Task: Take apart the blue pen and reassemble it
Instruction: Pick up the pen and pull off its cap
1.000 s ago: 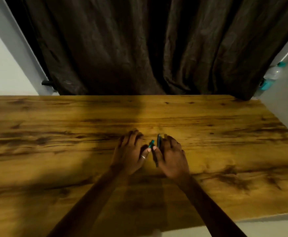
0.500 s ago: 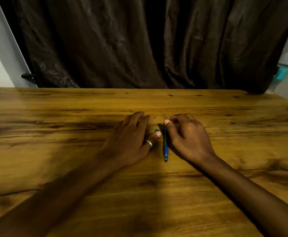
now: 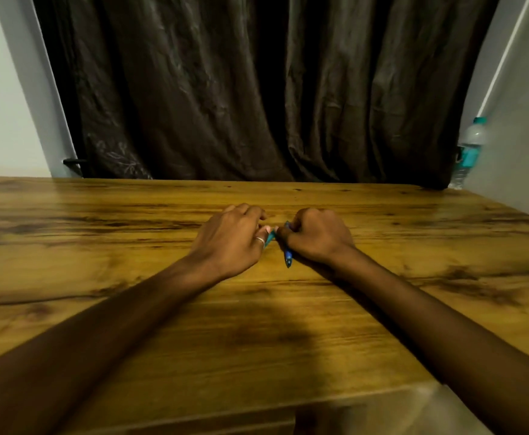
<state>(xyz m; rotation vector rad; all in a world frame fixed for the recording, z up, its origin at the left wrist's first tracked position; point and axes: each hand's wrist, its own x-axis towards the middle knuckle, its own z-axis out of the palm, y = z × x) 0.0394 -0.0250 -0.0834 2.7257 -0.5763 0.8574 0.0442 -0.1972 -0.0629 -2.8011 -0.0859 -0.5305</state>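
**Two hands working on one blue pen**

One blue pen (image 3: 288, 258) is sitting mid-counter, its dark blue barrel poking out toward 6 o'clock from the right hand (image 3: 316, 235), whose fingers are curling closed around it. The left hand (image 3: 230, 238), at 9 o'clock of the pen, is pinching a lighter teal part (image 3: 269, 238). Disassembly seems underway; whether the parts are separated is unclear, and reassembly is remaining. One wooden counter (image 3: 131, 277), one bottle (image 3: 470, 150) at 2 o'clock.

Bare forearms, no sleeves; silver ring (image 3: 260, 241) on left hand (image 3: 228, 240) (thumb, seemingly).
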